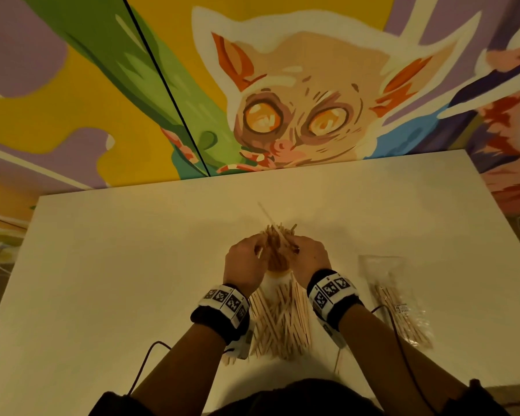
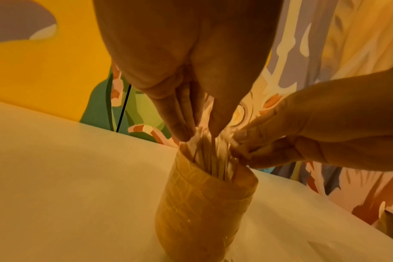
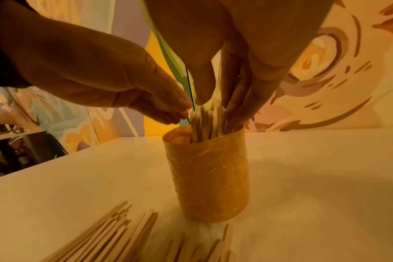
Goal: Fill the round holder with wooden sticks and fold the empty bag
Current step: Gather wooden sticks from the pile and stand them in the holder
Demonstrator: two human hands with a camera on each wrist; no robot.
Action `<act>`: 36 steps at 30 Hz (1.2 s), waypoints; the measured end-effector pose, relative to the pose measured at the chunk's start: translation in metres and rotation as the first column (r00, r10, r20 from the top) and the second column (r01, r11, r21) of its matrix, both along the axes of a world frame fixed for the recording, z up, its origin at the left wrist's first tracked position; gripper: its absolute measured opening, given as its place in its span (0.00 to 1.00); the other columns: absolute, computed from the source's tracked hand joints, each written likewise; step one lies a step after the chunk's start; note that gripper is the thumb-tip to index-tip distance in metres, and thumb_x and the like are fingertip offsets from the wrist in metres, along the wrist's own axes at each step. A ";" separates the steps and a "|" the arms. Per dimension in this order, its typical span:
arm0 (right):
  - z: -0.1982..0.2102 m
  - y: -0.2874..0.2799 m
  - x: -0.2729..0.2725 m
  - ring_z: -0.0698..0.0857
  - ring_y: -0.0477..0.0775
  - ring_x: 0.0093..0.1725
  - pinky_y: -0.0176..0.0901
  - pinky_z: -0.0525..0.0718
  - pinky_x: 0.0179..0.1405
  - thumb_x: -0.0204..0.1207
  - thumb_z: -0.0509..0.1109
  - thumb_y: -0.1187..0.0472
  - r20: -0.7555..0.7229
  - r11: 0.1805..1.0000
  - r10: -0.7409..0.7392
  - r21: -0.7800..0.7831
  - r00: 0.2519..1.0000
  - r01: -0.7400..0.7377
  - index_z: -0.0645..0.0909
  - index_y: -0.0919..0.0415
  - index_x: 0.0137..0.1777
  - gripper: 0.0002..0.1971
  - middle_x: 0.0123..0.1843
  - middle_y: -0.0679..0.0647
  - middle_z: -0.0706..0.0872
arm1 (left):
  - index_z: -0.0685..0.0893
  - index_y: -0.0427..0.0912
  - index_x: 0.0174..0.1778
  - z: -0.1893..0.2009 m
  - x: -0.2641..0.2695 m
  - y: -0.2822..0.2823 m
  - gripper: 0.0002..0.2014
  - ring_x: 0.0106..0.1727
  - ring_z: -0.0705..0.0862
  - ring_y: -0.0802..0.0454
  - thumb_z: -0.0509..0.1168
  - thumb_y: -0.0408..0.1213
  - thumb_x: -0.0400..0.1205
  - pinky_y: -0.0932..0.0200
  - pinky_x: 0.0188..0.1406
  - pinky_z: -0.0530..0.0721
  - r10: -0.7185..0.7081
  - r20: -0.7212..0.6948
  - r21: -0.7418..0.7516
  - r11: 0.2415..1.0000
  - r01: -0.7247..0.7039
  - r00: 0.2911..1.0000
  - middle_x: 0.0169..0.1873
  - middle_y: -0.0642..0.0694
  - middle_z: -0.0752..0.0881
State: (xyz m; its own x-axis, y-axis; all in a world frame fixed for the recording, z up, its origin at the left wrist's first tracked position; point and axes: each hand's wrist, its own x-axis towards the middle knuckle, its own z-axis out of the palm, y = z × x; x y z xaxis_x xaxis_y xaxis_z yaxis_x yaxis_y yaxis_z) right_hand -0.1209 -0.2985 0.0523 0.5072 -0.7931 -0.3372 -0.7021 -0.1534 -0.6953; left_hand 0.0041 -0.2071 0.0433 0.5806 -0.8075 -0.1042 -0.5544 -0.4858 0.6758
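The round amber holder (image 2: 204, 203) (image 3: 206, 177) stands upright on the white table, with a bundle of wooden sticks (image 3: 204, 122) (image 1: 278, 235) standing in it and rising above its rim. My left hand (image 2: 200, 133) (image 1: 254, 250) comes down from above, thumb and fingers pinching the stick tops. My right hand (image 3: 215, 104) (image 1: 300, 250) grips the same bundle from the other side. In the head view both hands hide most of the holder. A clear plastic bag (image 1: 400, 301) lies flat to the right with some sticks inside.
A loose pile of wooden sticks (image 1: 279, 319) (image 3: 115, 235) lies on the table (image 1: 117, 280) just in front of the holder, between my wrists. Cables run back from both wrist bands. A painted wall stands behind the table's far edge.
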 end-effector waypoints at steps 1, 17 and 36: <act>0.003 0.000 -0.001 0.87 0.62 0.62 0.56 0.85 0.64 0.82 0.69 0.53 -0.020 1.000 0.027 -0.011 0.999 -0.027 0.84 0.55 0.69 0.18 0.63 0.58 0.89 | 0.89 0.45 0.59 0.002 0.002 0.002 0.11 0.48 0.91 0.48 0.70 0.41 0.83 0.46 0.53 0.90 0.015 0.016 -0.006 1.000 -0.015 1.000 0.49 0.48 0.93; 0.004 0.005 -0.003 0.89 0.57 0.53 0.45 0.85 0.53 0.81 0.69 0.49 -0.087 0.995 0.010 -0.103 0.996 -0.019 0.90 0.54 0.57 0.13 0.53 0.54 0.93 | 0.82 0.52 0.70 0.007 0.038 0.004 0.17 0.55 0.87 0.50 0.65 0.51 0.86 0.56 0.54 0.82 0.075 -0.240 -0.063 0.994 -0.093 0.968 0.58 0.49 0.88; -0.007 -0.007 -0.016 0.85 0.52 0.52 0.48 0.84 0.52 0.77 0.72 0.55 0.026 0.988 -0.140 -0.067 0.990 0.142 0.75 0.52 0.70 0.22 0.60 0.48 0.80 | 0.78 0.54 0.73 0.008 0.031 -0.022 0.19 0.54 0.91 0.50 0.69 0.42 0.86 0.53 0.59 0.87 -0.222 -0.213 -0.143 0.970 0.195 0.952 0.53 0.48 0.94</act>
State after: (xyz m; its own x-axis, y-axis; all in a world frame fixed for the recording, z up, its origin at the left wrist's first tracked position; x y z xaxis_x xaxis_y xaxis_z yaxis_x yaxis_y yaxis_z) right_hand -0.1365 -0.3055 0.0455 0.3954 -0.8780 -0.2699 -0.7050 -0.1017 -0.7019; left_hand 0.0352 -0.2290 0.0518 0.3706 -0.9224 -0.1089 -0.4613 -0.2845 0.8404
